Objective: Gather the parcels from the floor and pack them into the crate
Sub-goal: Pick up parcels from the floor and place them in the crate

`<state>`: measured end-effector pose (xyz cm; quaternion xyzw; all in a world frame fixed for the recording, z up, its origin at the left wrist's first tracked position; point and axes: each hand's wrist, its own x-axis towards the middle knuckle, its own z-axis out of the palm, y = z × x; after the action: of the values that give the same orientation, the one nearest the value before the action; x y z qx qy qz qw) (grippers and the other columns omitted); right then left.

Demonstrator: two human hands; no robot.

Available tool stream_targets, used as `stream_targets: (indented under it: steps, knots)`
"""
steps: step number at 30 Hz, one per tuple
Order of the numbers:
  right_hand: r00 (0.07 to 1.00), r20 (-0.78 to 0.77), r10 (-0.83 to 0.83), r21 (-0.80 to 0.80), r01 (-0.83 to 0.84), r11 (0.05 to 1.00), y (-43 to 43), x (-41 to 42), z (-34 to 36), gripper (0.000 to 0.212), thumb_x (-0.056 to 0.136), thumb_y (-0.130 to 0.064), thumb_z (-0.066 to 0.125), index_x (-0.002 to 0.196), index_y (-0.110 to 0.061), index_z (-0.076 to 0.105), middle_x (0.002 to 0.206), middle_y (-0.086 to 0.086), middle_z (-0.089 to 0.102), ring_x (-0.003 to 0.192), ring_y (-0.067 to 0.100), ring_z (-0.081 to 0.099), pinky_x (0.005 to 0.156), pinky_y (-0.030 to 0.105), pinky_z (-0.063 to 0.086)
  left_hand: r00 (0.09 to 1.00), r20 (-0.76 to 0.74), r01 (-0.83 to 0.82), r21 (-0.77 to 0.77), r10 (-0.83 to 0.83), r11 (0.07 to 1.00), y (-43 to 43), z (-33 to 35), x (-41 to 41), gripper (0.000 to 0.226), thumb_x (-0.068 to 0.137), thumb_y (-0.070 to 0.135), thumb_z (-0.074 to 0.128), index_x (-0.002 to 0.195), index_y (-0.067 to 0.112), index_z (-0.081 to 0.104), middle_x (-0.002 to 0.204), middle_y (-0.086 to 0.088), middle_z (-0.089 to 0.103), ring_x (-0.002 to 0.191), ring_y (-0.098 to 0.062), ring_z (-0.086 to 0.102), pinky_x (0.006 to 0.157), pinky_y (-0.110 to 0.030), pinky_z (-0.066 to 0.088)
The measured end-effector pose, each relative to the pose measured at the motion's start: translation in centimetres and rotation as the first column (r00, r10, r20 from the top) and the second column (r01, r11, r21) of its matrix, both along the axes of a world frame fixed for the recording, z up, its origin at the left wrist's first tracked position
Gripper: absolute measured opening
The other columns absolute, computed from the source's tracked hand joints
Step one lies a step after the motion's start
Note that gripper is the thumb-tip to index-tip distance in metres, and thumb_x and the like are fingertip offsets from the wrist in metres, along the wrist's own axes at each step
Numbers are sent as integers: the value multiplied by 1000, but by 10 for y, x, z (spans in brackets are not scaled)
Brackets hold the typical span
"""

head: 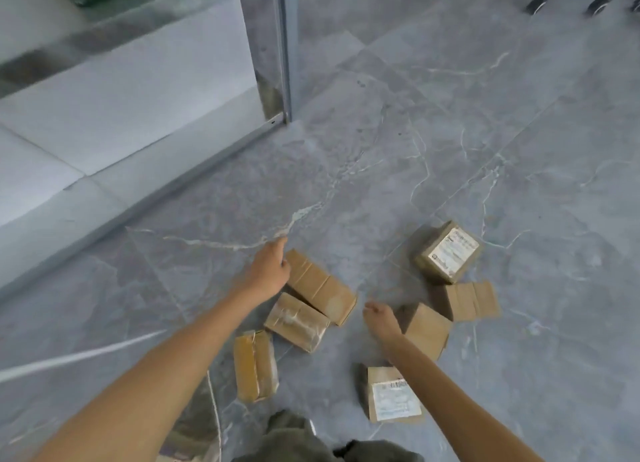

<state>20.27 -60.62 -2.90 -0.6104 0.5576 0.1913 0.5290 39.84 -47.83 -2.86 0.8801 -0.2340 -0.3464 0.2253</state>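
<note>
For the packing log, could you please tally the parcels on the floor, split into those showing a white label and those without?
Parcels with a white label: 2
Plain brown parcels: 5
Total: 7 parcels

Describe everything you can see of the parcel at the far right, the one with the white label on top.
The labelled parcel is a small brown cardboard box lying flat on the grey marble floor, turned at an angle. A white printed label covers most of its top; the text is too blurred to read. Its near corner meets or overlaps a flat plain parcel. Neither hand touches it.
</note>
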Motion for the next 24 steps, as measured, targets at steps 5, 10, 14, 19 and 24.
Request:
stream_targets:
  steps: [5,10,14,19,24]
  knots:
    - [993,-16,-114,166,115,979,-9,19,-97,37,94,-7,38,119,18,48,120,40,50,113,51,51,99,54,41,990,-130,85,204,-59,975,-23,-95,6,72,94,12,42,151,8,-3,155,-17,15,138,-32,29,109,-40,34]
    - [961,62,-270,189,255,948,-9,13,-81,39,95,-6,36,134,-5,46,117,13,56,101,24,54,88,38,45,971,-188,-94,277,150,956,-35,-85,2,69,87,1,40,150,6,13,154,-20,11,142,-34,19,113,-43,27]
    - [913,149,-379,164,355,920,-22,8,5,42,96,-5,36,137,-9,44,118,7,54,104,20,52,90,35,44,940,-193,-254,162,283,954,-35,-6,5,48,84,-6,37,130,2,48,136,-20,32,112,-30,47,91,-37,43]
    - [857,288,-427,122,409,904,-40,20,169,35,99,-16,41,134,-16,42,128,4,50,112,20,51,98,37,45,912,-189,-383,-83,363,920,-38,148,16,31,80,-14,43,86,16,52,79,-10,49,69,-21,42,57,-28,26]
    - [797,471,-380,101,379,920,-65,40,371,24,99,-37,37,103,-17,50,112,2,54,114,22,54,86,33,51,742,-345,-644,-125,575,755,-38,344,37,17,89,-1,47,99,9,56,105,-10,59,95,-23,56,83,-39,48]
